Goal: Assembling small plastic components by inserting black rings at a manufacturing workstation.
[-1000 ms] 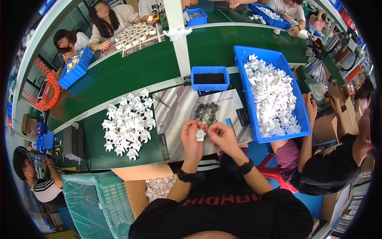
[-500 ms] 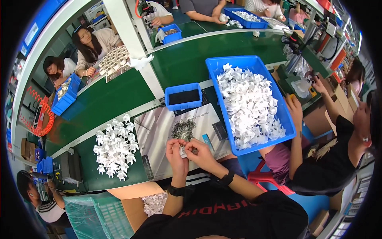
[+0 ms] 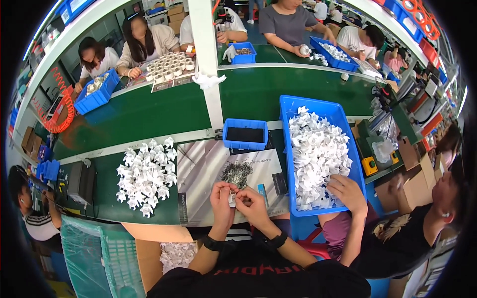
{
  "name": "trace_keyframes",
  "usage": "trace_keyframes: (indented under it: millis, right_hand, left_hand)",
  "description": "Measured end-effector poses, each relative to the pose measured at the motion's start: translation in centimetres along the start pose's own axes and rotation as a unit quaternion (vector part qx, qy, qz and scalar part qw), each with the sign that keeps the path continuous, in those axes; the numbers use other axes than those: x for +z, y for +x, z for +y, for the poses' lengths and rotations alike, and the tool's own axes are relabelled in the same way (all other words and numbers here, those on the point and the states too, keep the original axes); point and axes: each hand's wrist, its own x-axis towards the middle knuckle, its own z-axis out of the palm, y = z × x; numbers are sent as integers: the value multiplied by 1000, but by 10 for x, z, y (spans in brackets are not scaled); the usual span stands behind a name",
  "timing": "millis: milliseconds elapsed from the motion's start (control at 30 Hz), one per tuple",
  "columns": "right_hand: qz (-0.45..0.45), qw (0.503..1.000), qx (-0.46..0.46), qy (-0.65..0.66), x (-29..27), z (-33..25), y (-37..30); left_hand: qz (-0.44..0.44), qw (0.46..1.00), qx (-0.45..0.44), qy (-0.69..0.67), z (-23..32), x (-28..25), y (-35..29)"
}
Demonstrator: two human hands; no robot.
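My left hand (image 3: pixel 221 197) and my right hand (image 3: pixel 252 204) meet over a printed grey sheet (image 3: pixel 203 169) on the bench and pinch one small white plastic part (image 3: pixel 232 198) between the fingertips. Just beyond my hands lies a heap of small dark metal pieces (image 3: pixel 236 173). A pile of white star-shaped parts (image 3: pixel 145 176) sits on the green surface to the left. A large blue bin (image 3: pixel 318 149) full of the same white parts stands to the right.
A small blue tray (image 3: pixel 245 134) with dark contents sits behind the sheet. A co-worker's hand (image 3: pixel 346 192) rests on the big bin's near corner. Other people work across the green belt (image 3: pixel 149 114). A white post (image 3: pixel 208 64) rises mid-bench. A cardboard box (image 3: pixel 149 248) sits below left.
My hands have stayed together on the white part. The view has shifted, so the bench and bins sit further left and lower than before.
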Motion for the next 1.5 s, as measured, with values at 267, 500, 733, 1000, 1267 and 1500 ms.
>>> trace_keyframes:
  millis: [267,500,733,1000,1267,1500]
  right_hand:
    - [-9,1000,8,-18,-2,0,-1]
    - [3,1000,24,-20,0,-4,-3]
    - [-2,989,-25,-148,-3,-26,2]
    - [-21,971,-101,-214,1,-34,2]
    - [-97,975,-54,-193,-6,-27,7]
    - [-43,991,-20,-122,-10,-36,7]
  left_hand:
    - [-7,1000,15,3,-4,-2,0]
    - [-14,999,25,19,-7,-6,-3]
    - [-18,991,74,114,-7,-4,-1]
    - [-19,976,101,190,-1,-7,-6]
    - [-17,984,80,160,3,-10,-6]
    - [31,999,23,6,16,-4,-4]
